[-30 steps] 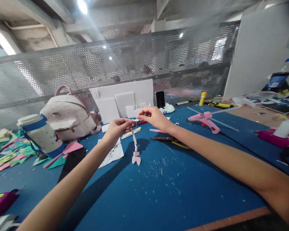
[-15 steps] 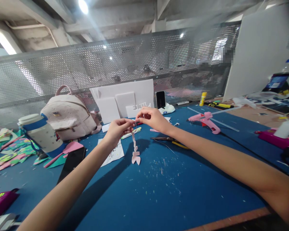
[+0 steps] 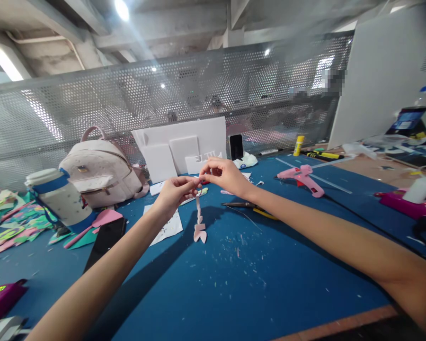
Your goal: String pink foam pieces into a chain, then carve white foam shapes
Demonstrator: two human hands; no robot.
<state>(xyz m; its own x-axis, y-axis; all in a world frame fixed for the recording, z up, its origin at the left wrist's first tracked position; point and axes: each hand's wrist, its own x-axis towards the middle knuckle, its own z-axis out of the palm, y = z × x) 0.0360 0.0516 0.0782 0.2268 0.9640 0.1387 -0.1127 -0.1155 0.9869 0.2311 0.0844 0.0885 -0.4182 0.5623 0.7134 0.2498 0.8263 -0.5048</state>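
- Strip of pale pink pieces (image 3: 199,233): hung below the fingertips over the counter (image 3: 287,289), two-lobed end lowest; we could not tell whether that end touched the surface.
- Left hand (image 3: 175,193): we saw thumb and forefinger pinched together, other fingers curled, holding the strip near its top.
- Right hand (image 3: 225,177): pinched likewise, tips meeting the left's, apparently on the strip's thin upper end; detail too small to confirm.
- Step in hand, by our judgement: fine two-handed work at that upper end, perhaps joining or tying.
- Next move, as we judged it: called for a steady left pinch and small, precise motions of the right fingertips, with no tug on the slender strip.
- Writing: raised white letters (image 3: 206,157) stood before the white board (image 3: 202,130); white on white, we could not read a word.
- Labels: bottle (image 3: 409,118), far right, bore a dark blue label with pale print, illegible to us. Pink glue gun (image 3: 302,176) and yellow glue stick (image 3: 298,146): we made out no brand.
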